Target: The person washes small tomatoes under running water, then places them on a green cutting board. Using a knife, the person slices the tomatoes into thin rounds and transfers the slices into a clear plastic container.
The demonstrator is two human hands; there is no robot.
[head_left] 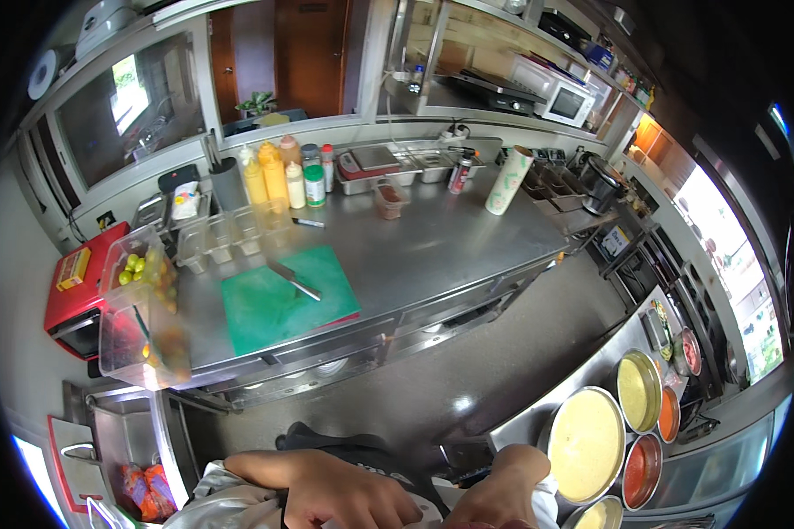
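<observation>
My left hand (348,490) is at the lower edge, held close to my dark apron (340,443), its knuckles up and fingers bent inward. To its right is my right hand (496,490), also bent inward, near a large pan of pale yellow liquid (585,445). Both hands look closed. Their fingertips run past the lower edge, so whatever they hold is hidden. Across the floor, a knife (294,279) lies on a green cutting board (282,304) on the steel counter (415,251), out of reach of both hands.
Sauce bottles (273,175) and clear containers (229,236) stand along the counter, with a paper roll (508,181) farther right. A red microwave (79,286) and bins of produce (141,273) are at left. A sink (123,432) is lower left; pans of red sauce (642,472) stand at right.
</observation>
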